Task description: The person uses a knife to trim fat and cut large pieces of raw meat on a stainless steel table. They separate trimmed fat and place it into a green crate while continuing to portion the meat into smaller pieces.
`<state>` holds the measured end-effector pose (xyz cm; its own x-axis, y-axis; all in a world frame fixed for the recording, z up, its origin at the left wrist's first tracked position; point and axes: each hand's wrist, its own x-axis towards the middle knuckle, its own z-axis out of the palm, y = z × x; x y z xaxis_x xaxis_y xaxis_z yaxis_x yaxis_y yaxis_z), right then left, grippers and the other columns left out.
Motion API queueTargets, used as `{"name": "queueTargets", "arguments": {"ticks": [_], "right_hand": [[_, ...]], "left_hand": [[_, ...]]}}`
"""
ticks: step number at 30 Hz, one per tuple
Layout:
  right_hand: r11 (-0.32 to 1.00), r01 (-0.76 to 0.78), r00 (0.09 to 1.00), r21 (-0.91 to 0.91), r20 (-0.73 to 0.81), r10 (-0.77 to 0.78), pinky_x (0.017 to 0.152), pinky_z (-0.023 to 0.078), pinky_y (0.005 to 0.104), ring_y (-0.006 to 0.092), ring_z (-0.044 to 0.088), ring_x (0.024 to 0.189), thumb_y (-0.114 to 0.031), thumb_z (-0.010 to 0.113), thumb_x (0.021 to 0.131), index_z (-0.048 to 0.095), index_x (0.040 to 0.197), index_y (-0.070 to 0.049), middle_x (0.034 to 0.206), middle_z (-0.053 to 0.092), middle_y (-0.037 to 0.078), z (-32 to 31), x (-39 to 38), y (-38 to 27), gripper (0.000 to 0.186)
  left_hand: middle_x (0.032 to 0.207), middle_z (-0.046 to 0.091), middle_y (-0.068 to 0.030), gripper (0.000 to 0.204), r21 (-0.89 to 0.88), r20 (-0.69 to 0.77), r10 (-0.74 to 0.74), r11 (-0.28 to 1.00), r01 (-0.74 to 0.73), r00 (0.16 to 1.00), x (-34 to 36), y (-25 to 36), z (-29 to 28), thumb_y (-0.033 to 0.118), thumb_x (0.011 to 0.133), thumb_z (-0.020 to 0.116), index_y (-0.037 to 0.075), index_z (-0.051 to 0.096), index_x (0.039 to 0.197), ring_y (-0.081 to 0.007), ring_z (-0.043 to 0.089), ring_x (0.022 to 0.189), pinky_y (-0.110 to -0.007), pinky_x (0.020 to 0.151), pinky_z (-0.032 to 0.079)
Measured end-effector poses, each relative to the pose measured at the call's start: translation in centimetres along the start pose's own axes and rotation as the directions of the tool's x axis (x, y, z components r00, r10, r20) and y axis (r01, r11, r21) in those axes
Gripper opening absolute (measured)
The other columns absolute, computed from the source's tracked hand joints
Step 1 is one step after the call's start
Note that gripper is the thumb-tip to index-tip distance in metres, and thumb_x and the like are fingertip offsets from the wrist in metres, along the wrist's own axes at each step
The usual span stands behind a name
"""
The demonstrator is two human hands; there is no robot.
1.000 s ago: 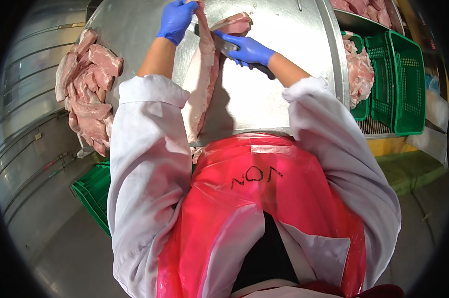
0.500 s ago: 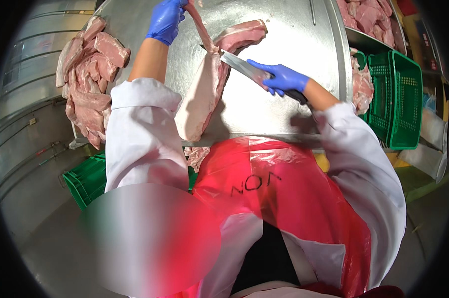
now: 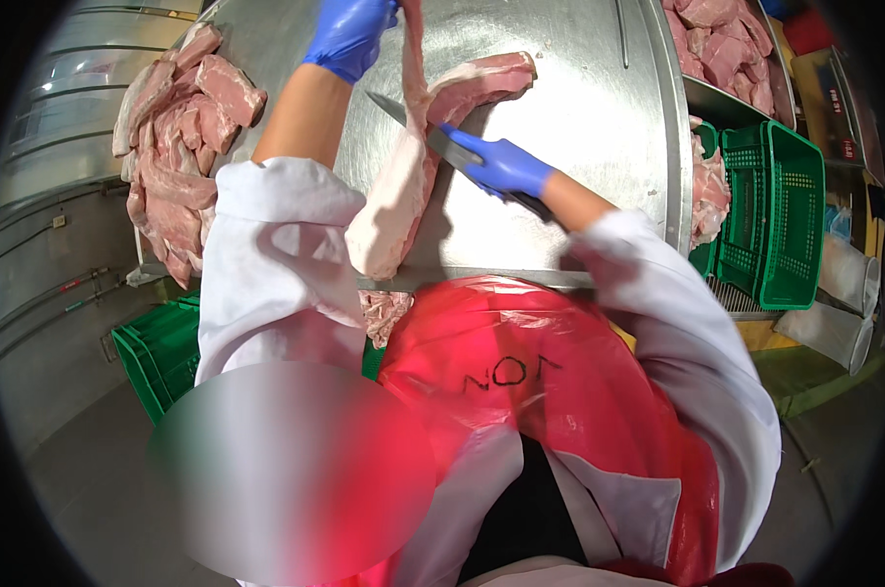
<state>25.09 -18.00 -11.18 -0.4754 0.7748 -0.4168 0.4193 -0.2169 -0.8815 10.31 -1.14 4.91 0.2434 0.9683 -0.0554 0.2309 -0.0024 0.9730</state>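
Observation:
At the top, my blue-gloved left hand (image 3: 354, 34) grips the upper end of a long pinkish strip (image 3: 411, 49), which runs taut down to a long pale piece of meat (image 3: 388, 205) lying on the steel table (image 3: 599, 127). My blue-gloved right hand (image 3: 504, 164) is closed on a long knife (image 3: 389, 108) with a dark handle, its blade angled up-left across the meat where the strip meets it. A curved red end (image 3: 481, 78) of the meat reaches toward the upper right. Part of the blade is behind the strip.
A pile of pork pieces (image 3: 173, 147) sits on the table's left. At right are a tray of meat (image 3: 716, 44), meat trimmings (image 3: 708, 191) and green perforated crates (image 3: 790, 215). A steel rod (image 3: 623, 39) lies at the back. Another green crate (image 3: 154, 347) stands low at left.
My left hand pulled the strip up, moved left, then slightly right again. The knife slid down-right, then back up-left under the strip. The table has shifted slightly downward in view.

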Motion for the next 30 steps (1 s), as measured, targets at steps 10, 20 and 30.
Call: {"name": "queueTargets", "arguments": {"ticks": [10,20,30], "right_hand": [[0.994,-0.014,0.997,0.108,0.071,0.007,0.05,0.054,0.0292,0.0109,0.057,0.05,-0.015,0.05,0.098,0.016,0.162,-0.033,0.069,0.062,0.003,3.2,-1.9,2.8,0.074],[0.992,0.104,0.988,0.064,0.107,-0.111,0.046,0.05,0.0301,0.0129,0.057,0.051,-0.007,0.047,0.095,0.016,0.162,-0.032,0.07,0.061,0.006,7.7,-2.7,2.4,0.078],[0.985,0.104,0.988,0.135,0.098,-0.118,0.05,0.054,0.0318,0.0167,0.06,0.05,-0.012,0.048,0.095,0.012,0.163,-0.028,0.066,0.062,0.009,13.5,-3.3,1.6,0.079]], "left_hand": [[0.07,0.054,0.0018,0.016,-0.116,-0.003,0.065,0.991,-0.065,0.998,-0.6,1.3,-1.8,0.02,0.092,0.065,0.008,0.068,0.082,-0.0109,0.045,0.06,-0.028,0.054,0.034],[0.076,0.057,0.0027,0.012,-0.213,-0.021,0.281,0.936,-0.279,0.96,-4.7,6.9,-5.8,0.021,0.093,0.064,0.01,0.067,0.09,-0.008,0.049,0.064,-0.023,0.056,0.036],[0.075,0.055,0.0008,0.016,-0.045,-0.11,0.296,0.952,-0.302,0.949,-9.8,11.8,-7.6,0.019,0.093,0.061,0.005,0.069,0.09,-0.0094,0.045,0.064,-0.025,0.056,0.035]]}}
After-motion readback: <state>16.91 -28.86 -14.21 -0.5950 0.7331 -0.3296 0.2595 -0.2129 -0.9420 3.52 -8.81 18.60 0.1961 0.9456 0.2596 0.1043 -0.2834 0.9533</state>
